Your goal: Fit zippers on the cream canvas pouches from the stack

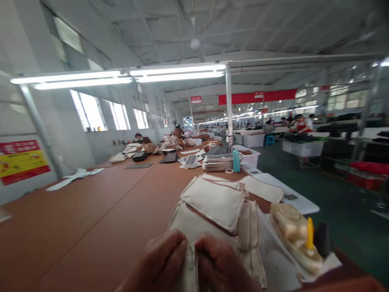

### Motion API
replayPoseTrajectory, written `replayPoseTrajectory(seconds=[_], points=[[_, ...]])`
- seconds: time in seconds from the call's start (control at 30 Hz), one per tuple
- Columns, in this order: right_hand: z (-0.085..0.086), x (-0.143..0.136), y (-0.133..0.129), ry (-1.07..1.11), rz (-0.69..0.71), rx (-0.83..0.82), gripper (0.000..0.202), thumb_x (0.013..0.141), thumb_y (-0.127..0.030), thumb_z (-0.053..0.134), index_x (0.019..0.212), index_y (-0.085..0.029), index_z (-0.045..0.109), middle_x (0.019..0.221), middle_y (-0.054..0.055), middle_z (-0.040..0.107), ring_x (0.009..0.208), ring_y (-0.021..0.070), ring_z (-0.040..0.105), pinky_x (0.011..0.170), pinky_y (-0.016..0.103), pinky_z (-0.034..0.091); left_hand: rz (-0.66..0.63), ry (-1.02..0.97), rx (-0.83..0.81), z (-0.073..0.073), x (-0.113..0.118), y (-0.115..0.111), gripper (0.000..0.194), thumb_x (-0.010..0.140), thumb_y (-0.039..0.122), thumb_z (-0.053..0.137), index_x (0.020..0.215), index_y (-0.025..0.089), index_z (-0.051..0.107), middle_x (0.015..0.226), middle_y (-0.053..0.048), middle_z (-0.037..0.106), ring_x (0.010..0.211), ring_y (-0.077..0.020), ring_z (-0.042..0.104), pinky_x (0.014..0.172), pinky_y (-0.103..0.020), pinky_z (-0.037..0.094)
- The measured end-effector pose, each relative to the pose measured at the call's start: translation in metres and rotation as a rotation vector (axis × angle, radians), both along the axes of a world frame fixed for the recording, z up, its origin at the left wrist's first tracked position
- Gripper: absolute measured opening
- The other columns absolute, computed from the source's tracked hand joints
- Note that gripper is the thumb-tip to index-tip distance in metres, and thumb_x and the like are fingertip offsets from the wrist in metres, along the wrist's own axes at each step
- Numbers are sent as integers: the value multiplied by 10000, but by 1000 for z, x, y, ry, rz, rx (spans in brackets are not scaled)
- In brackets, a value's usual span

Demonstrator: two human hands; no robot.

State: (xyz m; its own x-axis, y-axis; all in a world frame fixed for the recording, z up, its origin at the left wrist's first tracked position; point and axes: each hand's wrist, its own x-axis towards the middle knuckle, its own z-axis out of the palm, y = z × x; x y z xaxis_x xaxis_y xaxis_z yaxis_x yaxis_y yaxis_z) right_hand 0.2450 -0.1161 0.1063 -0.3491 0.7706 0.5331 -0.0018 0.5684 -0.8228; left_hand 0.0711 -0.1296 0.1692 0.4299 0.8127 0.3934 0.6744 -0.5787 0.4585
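Note:
My left hand and my right hand are side by side at the bottom of the head view, slightly blurred. Both have their fingers closed on a cream fabric piece with a seamed edge, held upright between them. Most of that piece is hidden by the hands and the frame edge. Just beyond lies a pile of cream padded fabric panels with brown edging, overlapping on the brown table.
To the right, a glue-stained plastic container with a yellow-handled tool rests on white sheeting. Farther back stand a teal bottle, a tape roll and stacked panels. Several people work in the background.

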Motion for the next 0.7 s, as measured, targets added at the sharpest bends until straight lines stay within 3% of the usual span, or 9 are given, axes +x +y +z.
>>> replayPoseTrajectory(seconds=[0.1, 0.2, 0.27, 0.37, 0.47, 0.57, 0.7], points=[[-16, -9, -17, -65, -113, 88, 219, 963, -316, 405, 867, -200, 564, 734, 20, 602, 684, 168, 580, 636, 261, 445, 44, -127, -245, -7, -1, -18, 376, 965, 398, 371, 668, 187, 465, 635, 24, 468, 601, -110, 445, 569, -189, 393], [-29, -12, -28, -110, -284, 175, 188, 956, -251, 365, 895, -214, 539, 732, 17, 595, 689, 183, 583, 651, 280, 437, 55, -220, -352, -23, -9, -28, 360, 955, 405, 399, 681, 177, 447, 652, 36, 394, 609, -103, 382, 558, -193, 353], [-36, -13, -33, -132, -308, 179, 193, 955, -238, 351, 865, -217, 521, 723, 14, 583, 686, 185, 576, 651, 283, 433, 41, -277, -409, -35, -15, -34, 370, 945, 427, 425, 679, 171, 441, 660, 34, 385, 624, -106, 375, 561, -198, 343], [-45, -12, -40, -155, -224, 103, 220, 974, -245, 326, 843, -217, 501, 754, 12, 576, 726, 176, 572, 692, 279, 435, -64, -397, -576, -49, -23, -40, 432, 930, 527, 424, 722, 153, 486, 672, 29, 405, 623, -106, 379, 559, -204, 340], [-52, -10, -46, -178, -131, 32, 235, 992, -277, 321, 843, -218, 493, 766, 5, 552, 747, 171, 549, 712, 277, 421, -123, -446, -744, -58, -29, -43, 485, 834, 606, 560, 791, 123, 562, 655, 33, 433, 589, -93, 374, 522, -194, 313], [-57, -9, -47, -181, -69, -49, 261, 1006, -331, 329, 839, -216, 494, 762, -2, 525, 745, 168, 522, 713, 276, 407, -111, -496, -858, -62, -31, -43, 486, 757, 571, 682, 858, 99, 622, 676, 19, 490, 599, -91, 403, 547, -189, 328], [-64, -8, -40, -104, 47, -201, 308, 1002, -416, 367, 821, -206, 502, 728, -17, 476, 691, 149, 462, 672, 259, 396, -126, -565, -1002, -65, -24, -37, 464, 770, 545, 675, 881, 97, 626, 702, 3, 488, 608, -95, 400, 573, -203, 334]])
